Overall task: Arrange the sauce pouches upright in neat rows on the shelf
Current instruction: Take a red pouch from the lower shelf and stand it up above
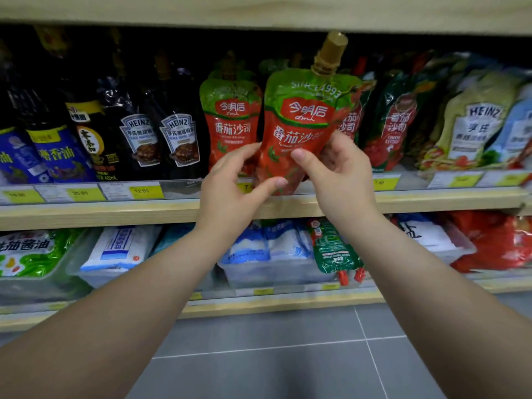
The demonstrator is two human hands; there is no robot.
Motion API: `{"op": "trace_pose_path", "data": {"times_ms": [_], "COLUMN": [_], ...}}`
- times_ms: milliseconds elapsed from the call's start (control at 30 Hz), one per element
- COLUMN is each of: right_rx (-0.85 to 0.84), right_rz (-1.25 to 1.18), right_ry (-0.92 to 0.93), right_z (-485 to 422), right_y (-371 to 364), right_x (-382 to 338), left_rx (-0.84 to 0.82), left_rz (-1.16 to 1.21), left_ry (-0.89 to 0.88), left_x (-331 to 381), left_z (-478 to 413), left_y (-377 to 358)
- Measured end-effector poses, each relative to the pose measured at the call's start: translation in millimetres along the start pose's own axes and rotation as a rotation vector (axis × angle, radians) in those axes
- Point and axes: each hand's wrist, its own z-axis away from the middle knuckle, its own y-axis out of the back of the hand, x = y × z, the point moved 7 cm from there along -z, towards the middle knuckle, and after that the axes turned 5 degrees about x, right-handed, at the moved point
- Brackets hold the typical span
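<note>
A red and green tomato sauce pouch (299, 116) with a gold spout cap is held upright in front of the middle shelf (115, 210), tilted slightly right. My left hand (233, 185) grips its lower left corner. My right hand (336, 171) holds its lower right side, thumb across the front. A matching pouch (230, 119) stands upright on the shelf just to the left. More red pouches (394, 125) lean behind and to the right, partly hidden by the held one.
Dark Heinz pepper sauce pouches (178, 139) and bottles fill the shelf's left side. Pale Heinz pouches (472, 122) lean at the right. The upper shelf board (259, 12) hangs just above the spout. Bagged goods lie on the lower shelf (259, 303); grey floor tiles below.
</note>
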Motion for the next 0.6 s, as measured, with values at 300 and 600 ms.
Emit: {"op": "trace_pose_path", "data": {"times_ms": [300, 600], "right_rx": [0.111, 0.08], "right_rz": [0.081, 0.269], "right_ry": [0.06, -0.041], "right_z": [-18.6, -38.3], "right_y": [-5.0, -2.6], "right_x": [14.4, 53.3], "left_rx": [0.046, 0.084], "left_rz": [-0.509, -0.616], "left_ry": [-0.118, -0.181], "left_x": [-32.0, -47.0], "left_z": [5.6, 13.1], "left_y": [6.1, 1.7]}}
